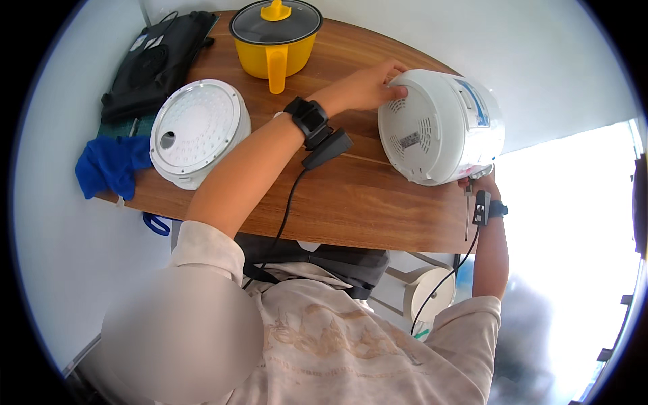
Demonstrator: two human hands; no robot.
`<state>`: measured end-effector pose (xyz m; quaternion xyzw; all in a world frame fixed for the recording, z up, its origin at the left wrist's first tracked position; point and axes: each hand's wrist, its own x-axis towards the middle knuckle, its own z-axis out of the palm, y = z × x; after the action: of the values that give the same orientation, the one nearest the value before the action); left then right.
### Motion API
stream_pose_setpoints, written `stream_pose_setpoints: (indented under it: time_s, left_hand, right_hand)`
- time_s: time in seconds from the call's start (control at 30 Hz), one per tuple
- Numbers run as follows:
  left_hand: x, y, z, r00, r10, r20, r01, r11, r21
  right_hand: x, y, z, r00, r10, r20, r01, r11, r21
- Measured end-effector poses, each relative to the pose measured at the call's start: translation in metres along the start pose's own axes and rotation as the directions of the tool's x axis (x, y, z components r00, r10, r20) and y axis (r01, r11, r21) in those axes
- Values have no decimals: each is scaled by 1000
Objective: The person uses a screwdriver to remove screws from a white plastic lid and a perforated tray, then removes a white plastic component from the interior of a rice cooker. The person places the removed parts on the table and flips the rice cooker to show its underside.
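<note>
Hands, two, left and right, gripping one tipped white cooker

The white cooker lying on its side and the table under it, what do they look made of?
The white cooker looks like glossy moulded plastic: smooth shine, vent slots cut in its base. The table looks like wood or wood-look laminate: brown grain streaks, semi-gloss; which one is unclear.

Cream short-sleeved shirt, black wristbands (cabled) on both wrists.

Open tabletop between lid, tipped cooker; pot probably clear.
</note>
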<state>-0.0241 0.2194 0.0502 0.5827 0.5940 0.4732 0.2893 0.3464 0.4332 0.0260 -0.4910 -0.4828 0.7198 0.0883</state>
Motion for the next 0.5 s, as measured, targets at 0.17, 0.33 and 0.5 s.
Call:
stream_pose_setpoints:
  time_s: [0.17, 0.33, 0.5]
  left_hand:
    - [2, -3, 1, 998, -46, 42, 49, 995, -86]
    - [3, -8, 2, 999, 43, 1, -43, 998, -56]
    - [-4, 0, 2, 997, -25, 74, 38, 985, -170]
  right_hand:
    - [-9, 8, -3, 996, -36, -82, 46, 992, 118]
    - [-36, 12, -7, 988, -62, -143, 95, 966, 242]
    - [-69, 19, 1, 952, -187, -242, 197, 980, 16]
